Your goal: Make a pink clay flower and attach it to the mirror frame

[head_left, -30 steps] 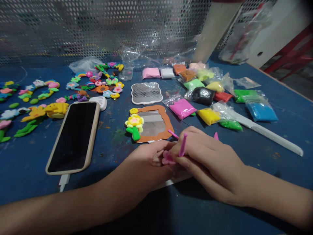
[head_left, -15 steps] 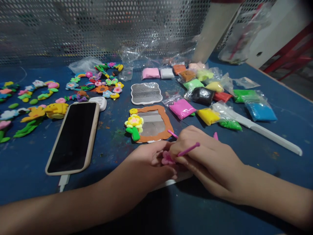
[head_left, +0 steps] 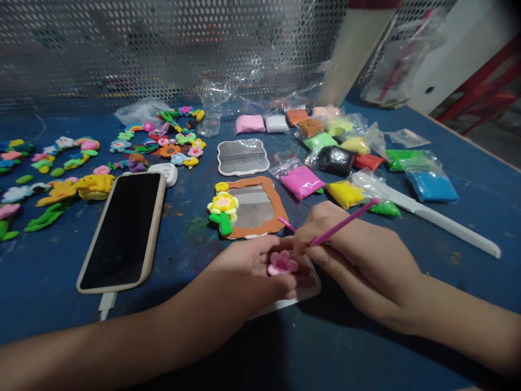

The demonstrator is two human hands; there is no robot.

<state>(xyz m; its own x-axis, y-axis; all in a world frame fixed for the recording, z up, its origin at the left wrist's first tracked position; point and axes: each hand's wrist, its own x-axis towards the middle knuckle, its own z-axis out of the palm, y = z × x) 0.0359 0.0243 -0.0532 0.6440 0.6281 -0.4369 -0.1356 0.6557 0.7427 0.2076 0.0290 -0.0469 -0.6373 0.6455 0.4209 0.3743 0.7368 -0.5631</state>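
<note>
My left hand (head_left: pixel 248 271) is curled, palm up, around a small pink clay flower (head_left: pixel 281 263) with rounded petals and a darker centre. Its thumb rests against the flower's lower edge. Close by on the right, my right hand (head_left: pixel 345 255) pinches a thin pink modelling tool (head_left: pixel 345 221), which slants up to the right, apart from the flower. Another pink stick end (head_left: pixel 287 223) pokes out left of the right knuckles; where it leads is hidden. Under both hands lies a pale flat plate (head_left: pixel 311 293). Just beyond stands out a brown clay-edged mirror (head_left: pixel 279 203) with a yellow flower.
On the left lie a phone (head_left: pixel 124 233) with a cable and several colourful clay pieces (head_left: pixel 63 190). A white-framed mirror (head_left: pixel 243 157) sits further back. Bagged clay (head_left: pixel 301 181) in many colours and a white comb (head_left: pixel 456 228) occupy the right. Perforated metal (head_left: pixel 163 54) borders the back.
My right hand has drawn the tool away from the flower, to the right. The tool's upper end now points higher and further right, and the whole flower shows in my left hand.
</note>
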